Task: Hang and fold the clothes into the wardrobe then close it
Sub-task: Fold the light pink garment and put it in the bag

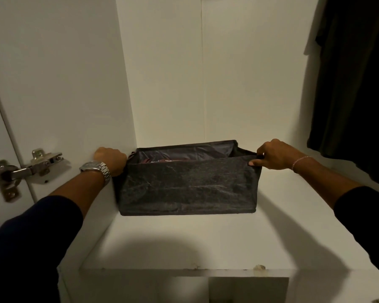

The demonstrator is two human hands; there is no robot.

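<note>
Head view: fabric bin (188,184) sits on wardrobe shelf (184,243), long axis left-right, tight against left side wall (74,84), folded clothes (169,161) inside. Left hand (111,159) curls round its left end, right hand (271,155) pinches the right top corner; 2 hands equally near. Bare shelf to the right and front, dark garment (354,84) hanging right, door hinge (29,169) left.

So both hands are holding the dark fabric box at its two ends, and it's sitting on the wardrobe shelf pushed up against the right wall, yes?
Not quite. The head view shows the fabric box against the left wall of the wardrobe shelf, with bare shelf to its right. The rest holds: the left hand and right hand hold its two ends.
</note>
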